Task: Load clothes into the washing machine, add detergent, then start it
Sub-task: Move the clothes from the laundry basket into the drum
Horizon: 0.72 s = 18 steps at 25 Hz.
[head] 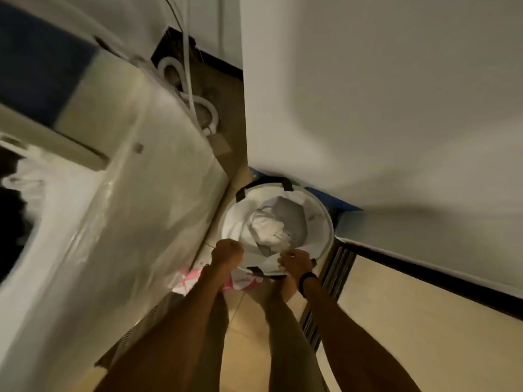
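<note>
A round white laundry basket with black handles stands on the floor between the washing machine and the wall. White crumpled clothes lie inside it on a grey liner. My left hand is closed on the basket's near rim at the left. My right hand, with a black wristband, grips the near rim at the right. The white top-loading washing machine fills the left side, wrapped in clear plastic; its dark drum opening shows at the far left edge.
A white wall rises on the right with a dark skirting. White hoses coil on the floor behind the machine. A pink and white packet lies on the beige tiles under the basket's near edge. A striped mat lies to the right.
</note>
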Motion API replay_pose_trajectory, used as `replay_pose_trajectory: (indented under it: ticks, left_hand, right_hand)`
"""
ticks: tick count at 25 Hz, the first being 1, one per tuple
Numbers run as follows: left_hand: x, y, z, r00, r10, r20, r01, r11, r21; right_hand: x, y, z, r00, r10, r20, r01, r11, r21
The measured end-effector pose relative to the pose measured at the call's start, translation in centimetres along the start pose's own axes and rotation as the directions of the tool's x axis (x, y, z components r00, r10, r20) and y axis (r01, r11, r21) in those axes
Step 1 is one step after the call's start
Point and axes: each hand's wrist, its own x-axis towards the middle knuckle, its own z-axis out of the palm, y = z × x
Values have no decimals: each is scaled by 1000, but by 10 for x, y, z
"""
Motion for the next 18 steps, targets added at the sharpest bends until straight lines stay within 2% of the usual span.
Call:
replay_pose_trajectory:
  ticks: [2,5,7,9,11,13,14,16,17,18]
  left_hand:
    - [82,-6,47,997,33,-65,-31,999,33]
    - [166,-9,96,994,77,-82,-76,997,21]
    - [208,-14,119,991,78,-105,-89,991,-104]
    - [233,-16,131,992,73,-101,-96,963,-253]
    - [249,-22,135,994,64,-88,-91,932,-352]
    - [248,-29,130,994,43,-101,-79,922,-378]
    - [244,-35,126,994,38,-106,-74,926,-370]
    - [223,-42,114,993,53,-106,-87,931,-354]
    - [210,-43,108,994,50,-102,-83,932,-352]
    - [198,-44,102,994,31,-104,-65,935,-349]
  right_hand:
    - [85,14,26,1000,-25,-7,23,974,-225]
    - [191,18,55,984,-178,15,160,840,-518]
    - [252,24,76,964,-259,56,220,665,-713]
    - [299,35,96,956,-289,54,190,466,-864]
    - [322,44,111,925,-381,-10,142,368,-919]
    - [328,52,116,873,-486,-40,158,359,-920]
    - [324,54,116,865,-501,-33,195,396,-897]
    - [289,49,108,832,-554,-36,325,538,-778]
    - [258,41,100,783,-616,-89,403,612,-681]
    - [225,34,93,703,-688,-180,481,647,-592]
